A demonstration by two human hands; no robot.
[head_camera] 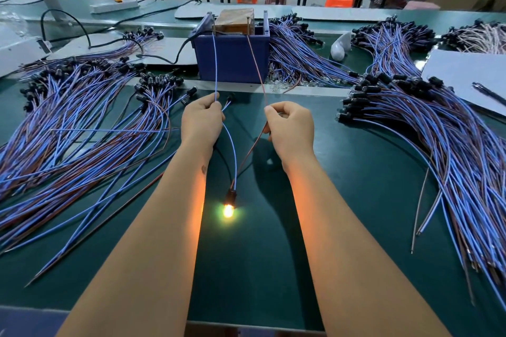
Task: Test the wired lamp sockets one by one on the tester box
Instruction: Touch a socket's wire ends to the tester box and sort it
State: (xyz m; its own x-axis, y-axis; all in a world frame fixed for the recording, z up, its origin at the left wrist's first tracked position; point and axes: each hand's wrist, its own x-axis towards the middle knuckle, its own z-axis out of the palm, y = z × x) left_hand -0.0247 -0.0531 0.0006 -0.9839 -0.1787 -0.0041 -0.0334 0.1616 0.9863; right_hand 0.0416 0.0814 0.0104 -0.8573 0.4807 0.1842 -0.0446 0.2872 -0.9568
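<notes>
Small black lamp socket (pixel 230 196) with a glowing bulb (pixel 227 211) hangs low between my forearms, over the green mat (pixel 342 172). Its thin blue wire (pixel 232 145) runs up into my left hand (pixel 202 120), pinched between thumb and fingers; its thin brown wire (pixel 253 145) goes to my right hand (pixel 290 126), pinched the same way. Both leads reach the top of the dark blue plastic tester box (pixel 232 57) ahead. Loose pile of blue-and-brown wired sockets (pixel 68 123) lies left, another pile (pixel 438 123) right.

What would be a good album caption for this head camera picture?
Left hand holds the blue wire, right hand the brown wire, both running up to the tester box; the bulb glows.
</notes>
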